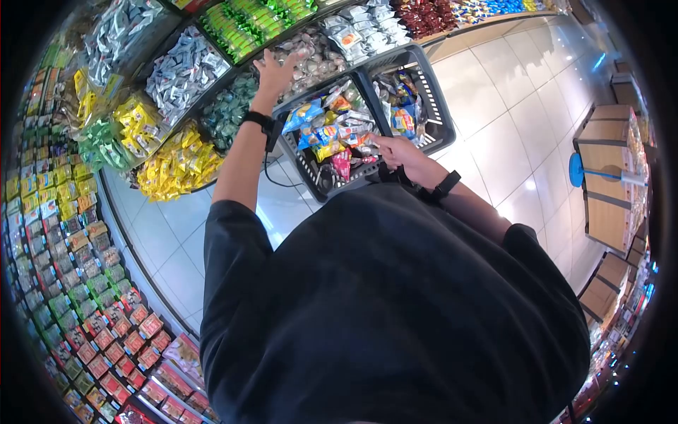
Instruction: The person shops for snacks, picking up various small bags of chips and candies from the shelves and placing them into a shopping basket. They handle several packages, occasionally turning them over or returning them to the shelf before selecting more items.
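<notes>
Left hand [275, 73] outstretched and splayed, right hand [402, 155] closer in, partly curled.

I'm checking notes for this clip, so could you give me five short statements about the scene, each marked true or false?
1. The left hand is out at the small wrapped packets, its fingers spread. True.
2. The right hand is at the near side of the shopping basket. True.
3. The shopping basket is empty. False: it holds colourful snack packets.
4. Both wrists are bare. False: each wears a dark wristband.
5. The floor is covered in brown carpet. False: it is laid with pale tiles.
</notes>
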The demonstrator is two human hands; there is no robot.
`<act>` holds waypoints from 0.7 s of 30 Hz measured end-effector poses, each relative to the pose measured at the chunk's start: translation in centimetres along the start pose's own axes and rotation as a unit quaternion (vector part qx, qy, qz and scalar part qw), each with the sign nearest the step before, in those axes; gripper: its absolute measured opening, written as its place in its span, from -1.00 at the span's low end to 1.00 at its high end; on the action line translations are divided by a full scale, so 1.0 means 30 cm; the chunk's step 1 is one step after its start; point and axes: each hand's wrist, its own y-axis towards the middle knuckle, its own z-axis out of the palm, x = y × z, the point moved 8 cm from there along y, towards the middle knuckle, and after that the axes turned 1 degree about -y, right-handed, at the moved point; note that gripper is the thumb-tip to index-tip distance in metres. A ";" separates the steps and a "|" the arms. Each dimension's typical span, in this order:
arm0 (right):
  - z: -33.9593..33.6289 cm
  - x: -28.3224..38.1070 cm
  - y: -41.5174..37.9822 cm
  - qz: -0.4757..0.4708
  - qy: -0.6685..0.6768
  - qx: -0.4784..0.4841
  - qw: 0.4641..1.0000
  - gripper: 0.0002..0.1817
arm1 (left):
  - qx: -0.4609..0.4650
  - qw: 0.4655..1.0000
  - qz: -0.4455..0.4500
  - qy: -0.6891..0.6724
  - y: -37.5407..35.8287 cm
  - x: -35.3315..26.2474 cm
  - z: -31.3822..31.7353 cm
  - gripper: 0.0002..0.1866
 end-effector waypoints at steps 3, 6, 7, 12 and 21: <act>-0.003 -0.003 -0.009 0.013 0.022 -0.011 1.000 -0.44 | -0.089 0.971 0.219 -0.014 -0.166 -0.301 -0.124 -0.63; 0.007 0.009 -0.002 -0.005 0.027 -0.003 1.000 -0.43 | 0.022 0.958 0.282 -0.052 -0.438 -0.355 -0.045 -0.89; 0.005 0.007 0.005 -0.003 0.029 -0.004 1.000 -0.43 | 0.099 0.963 0.248 0.023 -0.511 -0.280 0.040 -0.91; 0.008 0.000 0.029 -0.007 0.021 -0.007 1.000 -0.39 | 0.098 0.948 0.210 0.219 -0.589 -0.066 0.159 -0.85; 0.036 -0.022 0.021 0.005 -0.009 0.003 1.000 -0.40 | 0.147 0.921 0.182 0.311 -0.535 0.085 0.284 -0.83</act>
